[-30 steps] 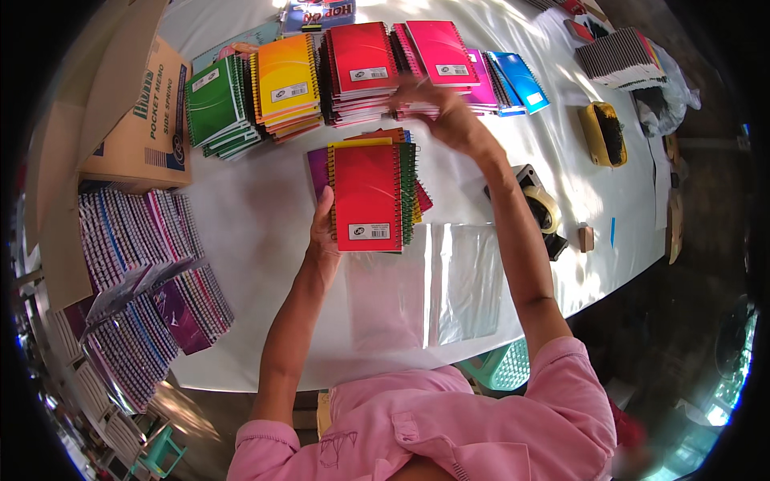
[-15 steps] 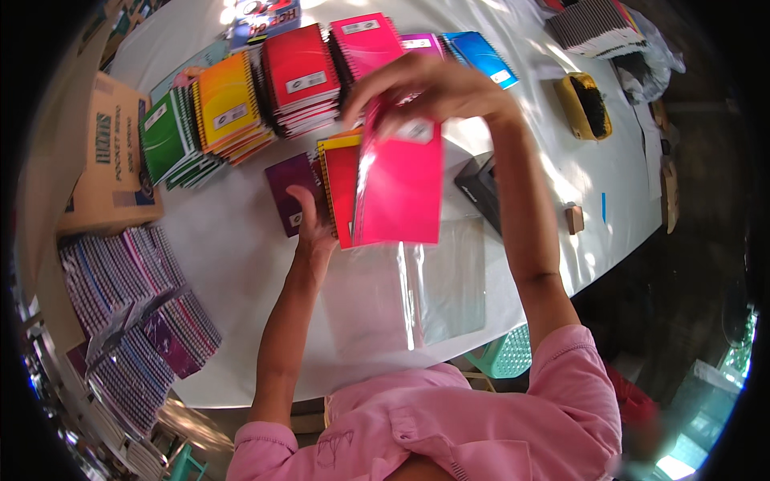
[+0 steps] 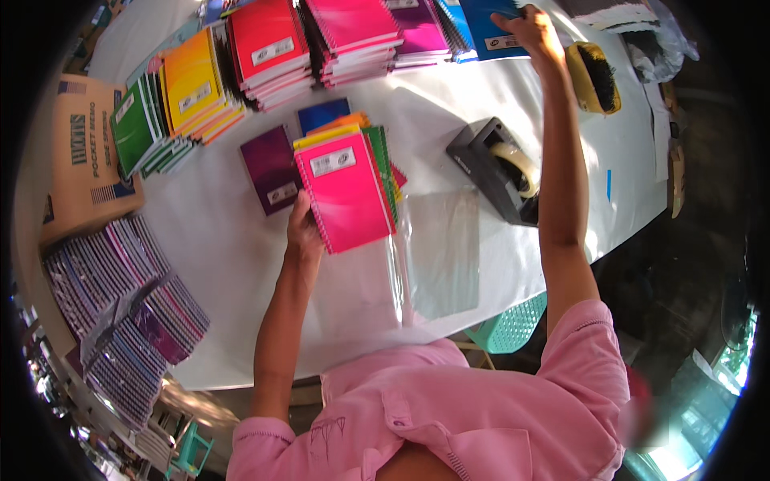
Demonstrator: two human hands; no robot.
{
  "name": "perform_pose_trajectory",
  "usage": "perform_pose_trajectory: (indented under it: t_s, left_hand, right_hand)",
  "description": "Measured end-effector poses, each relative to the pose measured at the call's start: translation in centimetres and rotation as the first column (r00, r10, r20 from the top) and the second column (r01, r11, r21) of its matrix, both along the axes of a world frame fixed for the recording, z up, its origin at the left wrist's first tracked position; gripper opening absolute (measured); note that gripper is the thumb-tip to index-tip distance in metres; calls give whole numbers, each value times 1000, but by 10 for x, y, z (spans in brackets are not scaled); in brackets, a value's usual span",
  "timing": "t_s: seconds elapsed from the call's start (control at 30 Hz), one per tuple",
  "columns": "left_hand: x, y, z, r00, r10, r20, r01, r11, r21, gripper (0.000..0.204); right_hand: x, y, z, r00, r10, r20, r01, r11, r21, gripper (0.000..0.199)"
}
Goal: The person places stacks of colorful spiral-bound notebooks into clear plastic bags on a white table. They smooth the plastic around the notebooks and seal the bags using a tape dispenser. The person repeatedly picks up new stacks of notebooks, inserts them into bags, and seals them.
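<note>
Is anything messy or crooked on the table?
Yes. The small stack of spiral notebooks under the left hand is fanned unevenly, coloured edges poking out, and a purple notebook lies loose beside it.

White-covered table (image 3: pixel 241 264), teal plastic stool (image 3: pixel 513 325) beneath — dim floor, bright daylight

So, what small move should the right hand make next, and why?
Probably lift one blue notebook and bring it onto the mixed pile under the pink notebook. The right hand is on the blue stack, while the left hand steadies the pile's edge.
</note>
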State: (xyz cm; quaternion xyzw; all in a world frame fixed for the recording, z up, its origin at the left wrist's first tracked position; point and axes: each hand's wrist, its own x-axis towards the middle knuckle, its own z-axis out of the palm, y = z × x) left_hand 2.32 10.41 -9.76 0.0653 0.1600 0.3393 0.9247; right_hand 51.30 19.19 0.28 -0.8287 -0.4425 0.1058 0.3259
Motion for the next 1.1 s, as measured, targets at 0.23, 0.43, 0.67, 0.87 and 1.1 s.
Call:
perform_pose_trajectory:
  t_s: [0.23,0.43,0.67,0.87,1.1]
  left_hand:
    - [6,-1,38,998,-54,-40,62,967,248,78]
    - [6,-17,135,899,51,-436,321,601,732,114]
    - [-24,-61,95,843,123,-524,395,520,757,129]
    - [-11,-74,54,912,147,-384,240,567,788,123]
    - [-14,-90,62,934,239,-265,55,638,768,120]
  right_hand:
    - [-277,-169,11,720,283,-634,-203,959,197,95]
    - [-286,-196,33,317,373,-872,-241,921,306,82]
    - [-332,-257,-20,483,396,-781,-203,918,340,85]
    - [-344,-262,-45,614,498,-612,-255,859,444,101]
    - [-334,-273,-56,538,571,-621,-268,814,516,97]
